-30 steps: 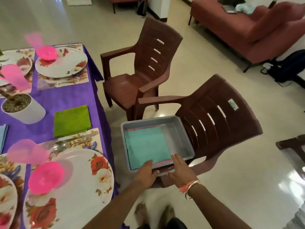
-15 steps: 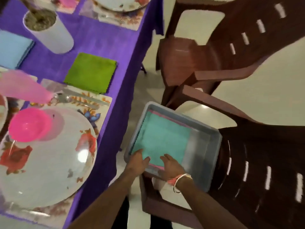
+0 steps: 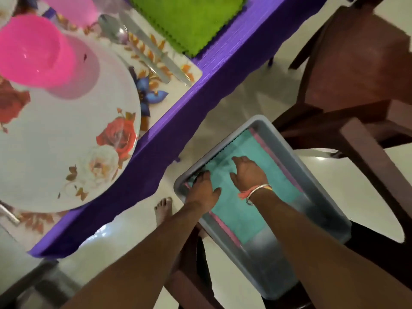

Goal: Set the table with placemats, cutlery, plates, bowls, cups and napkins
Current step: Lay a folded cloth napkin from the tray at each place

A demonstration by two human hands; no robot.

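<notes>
A grey tray (image 3: 279, 266) sits on the seat of a brown chair (image 3: 370, 159) beside the table. In it a teal napkin (image 3: 243, 216) lies on a pink napkin (image 3: 225, 229), of which only the edges show. Both my hands are inside the tray. My left hand (image 3: 204, 189) rests on the teal napkin's left edge by the tray wall, thumb spread; its fingertips are blurred. My right hand (image 3: 246, 172) lies flat on the napkin's middle with fingers apart.
On the purple tablecloth (image 3: 223, 63) lies a floral placemat (image 3: 156, 70) with a rose plate (image 3: 66, 141), pink bowl (image 3: 29, 50), pink cup (image 3: 66, 5), spoon (image 3: 113, 30) and knife (image 3: 156, 52). A green napkin (image 3: 185, 21) lies beyond. A second brown chair (image 3: 356, 74) stands behind.
My head has dropped closer over the tray. Both hands have moved from the tray's near rim inward onto the teal napkin.
</notes>
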